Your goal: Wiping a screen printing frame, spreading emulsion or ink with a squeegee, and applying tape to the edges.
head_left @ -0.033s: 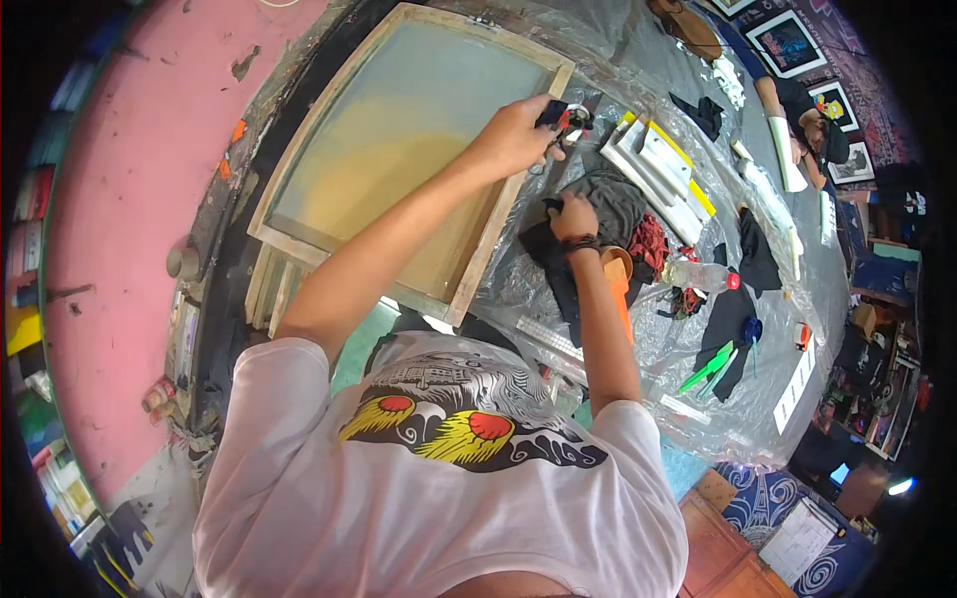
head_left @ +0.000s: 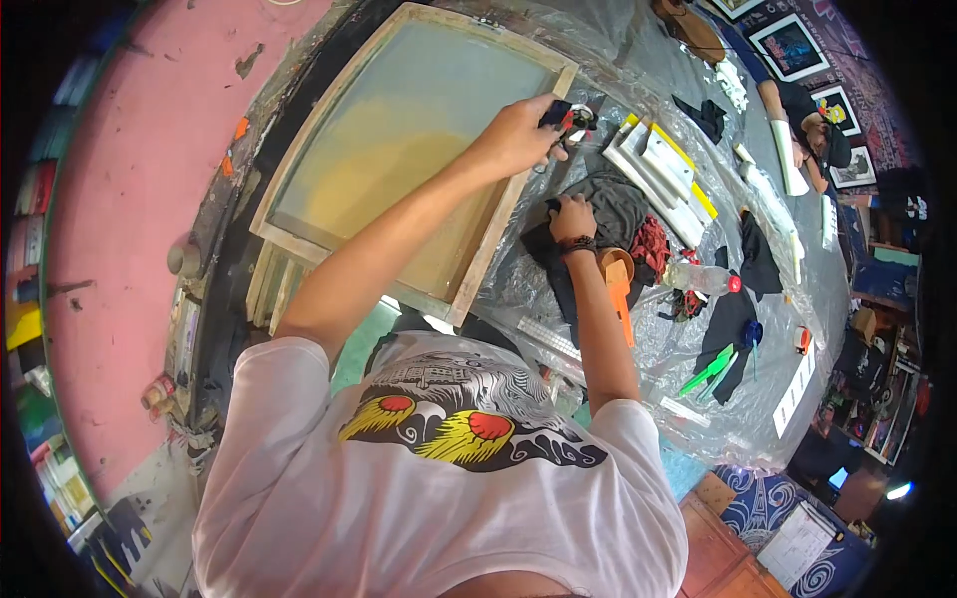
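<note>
My left hand (head_left: pixel 516 138) reaches past the right edge of a wood-framed mesh screen (head_left: pixel 399 120) with a yellowish stain. Its fingers are closed on a small black bundle with red and white bits (head_left: pixel 576 122), whose exact kind I cannot make out. My right hand (head_left: pixel 573 217), a dark bracelet at the wrist, rests on a heap of dark grey and black cloth (head_left: pixel 613 204) beside the screen. The fingers pinch a black fold of it. Red patterned cloth (head_left: pixel 650 247) lies against the heap, and an orange scraper-like tool (head_left: pixel 620 299) is close to my right wrist.
Wrinkled clear plastic covers the table (head_left: pixel 638 374). White and yellow long-edged pieces (head_left: pixel 661 177), a clear bottle with a red cap (head_left: pixel 703 278), a green-handled tool (head_left: pixel 708 369) and black cloths (head_left: pixel 728 324) lie rightward. Another person (head_left: pixel 797 125) is at the far right.
</note>
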`<action>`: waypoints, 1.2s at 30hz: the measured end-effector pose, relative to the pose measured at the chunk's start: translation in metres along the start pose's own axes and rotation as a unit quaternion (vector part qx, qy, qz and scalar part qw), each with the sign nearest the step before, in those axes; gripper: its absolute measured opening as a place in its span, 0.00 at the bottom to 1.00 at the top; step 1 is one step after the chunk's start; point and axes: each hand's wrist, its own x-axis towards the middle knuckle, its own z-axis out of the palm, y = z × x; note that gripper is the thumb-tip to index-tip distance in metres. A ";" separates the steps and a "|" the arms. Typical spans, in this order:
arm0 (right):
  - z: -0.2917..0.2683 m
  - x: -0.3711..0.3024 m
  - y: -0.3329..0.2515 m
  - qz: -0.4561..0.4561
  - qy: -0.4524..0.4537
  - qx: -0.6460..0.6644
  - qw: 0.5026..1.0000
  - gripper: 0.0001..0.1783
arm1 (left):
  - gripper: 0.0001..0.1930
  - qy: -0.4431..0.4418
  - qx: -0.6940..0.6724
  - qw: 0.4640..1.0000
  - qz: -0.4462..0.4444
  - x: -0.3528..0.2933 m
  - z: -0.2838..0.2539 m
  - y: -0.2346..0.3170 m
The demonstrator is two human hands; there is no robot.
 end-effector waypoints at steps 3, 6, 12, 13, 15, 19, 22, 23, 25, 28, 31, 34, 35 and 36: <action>0.010 0.007 0.000 -0.010 -0.001 -0.080 0.997 0.09 | 0.12 0.004 0.024 1.000 -0.013 -0.006 -0.004 -0.004; -0.006 0.012 0.015 -0.030 0.043 0.016 0.998 0.10 | 0.13 -0.005 0.039 0.999 -0.035 -0.010 -0.005 -0.019; -0.109 0.020 -0.001 0.097 0.065 0.565 0.817 0.15 | 0.13 -0.034 0.046 0.995 -0.083 -0.015 0.016 -0.045; -0.128 0.016 -0.013 0.067 0.054 0.547 0.833 0.16 | 0.13 -0.044 0.040 0.994 -0.093 -0.012 0.027 -0.056; -0.150 0.001 -0.030 0.005 0.027 0.469 0.883 0.17 | 0.13 -0.058 0.037 0.993 -0.095 -0.006 0.052 -0.066; -0.145 -0.027 -0.033 -0.137 0.038 0.242 0.960 0.20 | 0.13 -0.095 -0.256 0.943 -0.193 -0.009 0.092 -0.057; -0.148 -0.046 -0.043 -0.121 0.087 0.205 0.967 0.21 | 0.13 -0.146 -0.312 0.906 -0.248 -0.005 0.098 -0.063; -0.147 -0.049 -0.045 -0.113 0.104 0.193 0.969 0.20 | 0.12 -0.156 -0.322 0.901 -0.245 -0.007 0.102 -0.062; -0.147 -0.053 -0.031 -0.118 0.145 0.140 0.972 0.18 | 0.12 -0.174 -0.335 0.893 -0.246 -0.019 0.105 -0.043; -0.149 -0.048 -0.010 0.029 0.125 0.241 0.962 0.17 | 0.19 -0.169 -0.246 0.925 -0.236 -0.030 0.106 -0.019; -0.155 -0.035 0.024 0.026 0.131 0.403 0.906 0.20 | 0.30 -0.114 0.038 0.992 -0.042 -0.027 0.103 -0.026; -0.185 -0.025 0.013 0.042 0.046 0.461 0.885 0.24 | 0.32 -0.094 0.003 0.990 -0.103 -0.004 0.083 -0.060; -0.189 -0.023 0.004 0.031 0.050 0.497 0.866 0.25 | 0.34 -0.037 -0.038 0.992 -0.113 -0.004 0.086 -0.061; -0.197 -0.024 -0.011 0.022 0.070 0.475 0.877 0.24 | 0.37 0.022 -0.079 0.989 -0.122 -0.006 0.087 -0.059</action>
